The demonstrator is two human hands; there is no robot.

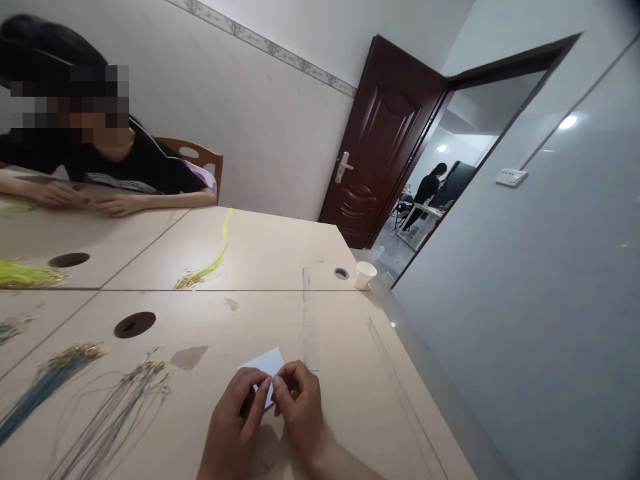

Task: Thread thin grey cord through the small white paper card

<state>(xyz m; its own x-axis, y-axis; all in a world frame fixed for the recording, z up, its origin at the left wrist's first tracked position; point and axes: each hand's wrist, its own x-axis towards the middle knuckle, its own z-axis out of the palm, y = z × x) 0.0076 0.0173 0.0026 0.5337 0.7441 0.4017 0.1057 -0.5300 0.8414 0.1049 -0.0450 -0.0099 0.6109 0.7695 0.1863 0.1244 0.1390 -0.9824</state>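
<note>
My left hand (237, 420) and my right hand (300, 403) meet over the near middle of the pale wooden table (260, 253). Both pinch a small white card (263, 365) between fingertips, its far corner sticking out above my fingers. Something thin at the pinch is too small to make out. Bundles of thin grey cords (115, 407) with gold ends lie fanned out to the left of my left hand. A clear ruler (307, 320) lies flat just beyond my right hand.
Another person (100, 160) sits at the far left with both hands on the table. Yellow-green cords (210, 257) and a white paper cup (364, 274) lie farther off. Round cable holes (134, 324) dot the table. A dark door (385, 140) stands open.
</note>
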